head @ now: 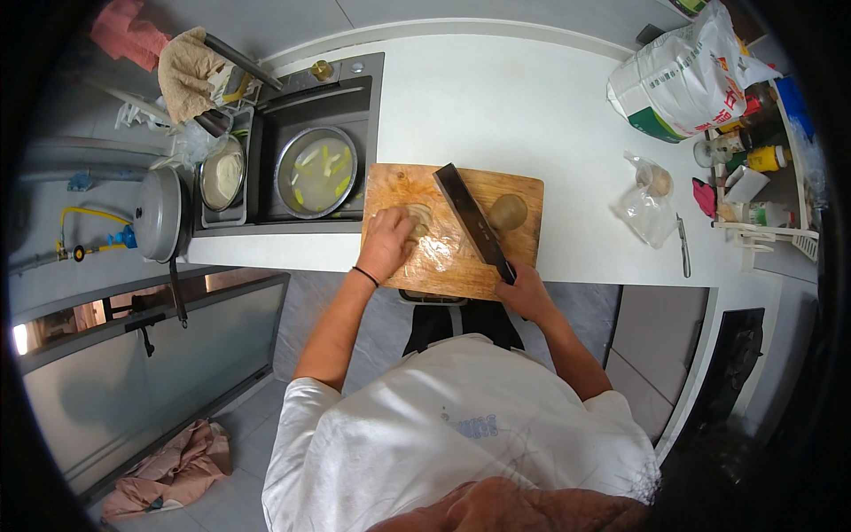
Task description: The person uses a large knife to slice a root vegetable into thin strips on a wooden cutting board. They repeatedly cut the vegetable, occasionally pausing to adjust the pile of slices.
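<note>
A wooden cutting board (452,276) lies at the counter's front edge, beside the sink. On its left part my left hand (389,241) rests with bent fingers against pale slices (419,218) of some vegetable; whether the fingers grip them cannot be told. My right hand (527,291) is closed around the dark handle of a cleaver (471,216), whose blade slants across the middle of the board. Right of the blade sits a round, brownish-green vegetable (508,212), perhaps a potato. In the sink, a metal bowl (282,194) holds green and pale pieces in cloudy water.
Left of the bowl, the dark sink (364,120) has a side tray with a bowl of something pale (223,174). A lidded pan (158,213) stands farther left. At right are a clear plastic bag (648,213), a small knife (683,246), a large white sack (678,80) and a shelf of bottles.
</note>
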The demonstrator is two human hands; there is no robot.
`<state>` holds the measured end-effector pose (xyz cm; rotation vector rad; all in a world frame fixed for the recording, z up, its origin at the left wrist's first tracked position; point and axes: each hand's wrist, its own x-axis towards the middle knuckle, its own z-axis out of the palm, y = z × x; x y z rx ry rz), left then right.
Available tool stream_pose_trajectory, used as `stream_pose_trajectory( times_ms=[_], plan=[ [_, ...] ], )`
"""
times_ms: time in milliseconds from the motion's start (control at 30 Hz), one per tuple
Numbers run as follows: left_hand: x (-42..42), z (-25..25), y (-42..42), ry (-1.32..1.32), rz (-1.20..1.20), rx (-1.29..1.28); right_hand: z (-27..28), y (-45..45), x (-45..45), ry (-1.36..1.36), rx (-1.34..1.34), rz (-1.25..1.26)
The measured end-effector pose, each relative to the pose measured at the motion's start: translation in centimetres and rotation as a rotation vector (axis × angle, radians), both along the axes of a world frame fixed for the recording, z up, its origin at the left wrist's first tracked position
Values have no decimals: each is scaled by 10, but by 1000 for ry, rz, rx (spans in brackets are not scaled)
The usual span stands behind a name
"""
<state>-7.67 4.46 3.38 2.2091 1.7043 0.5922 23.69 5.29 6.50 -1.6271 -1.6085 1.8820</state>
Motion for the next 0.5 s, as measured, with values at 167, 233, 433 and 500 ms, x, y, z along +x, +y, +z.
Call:
stream_pose_trajectory(
  times_ms=[167, 233, 433, 500],
  plan=[
    [9, -12, -10, 92, 35, 153, -8, 0, 0, 9, -3, -17],
    [9, -12, -11, 90, 23, 202, -11, 0, -1, 10, -26, -17],
    [5, -10, -16, 145, -18, 206, -13, -1, -5, 17, -2, -12],
    [6, -12, -20, 143, -1, 166, -14, 0, -6, 19, 9, 12]
  ],
)
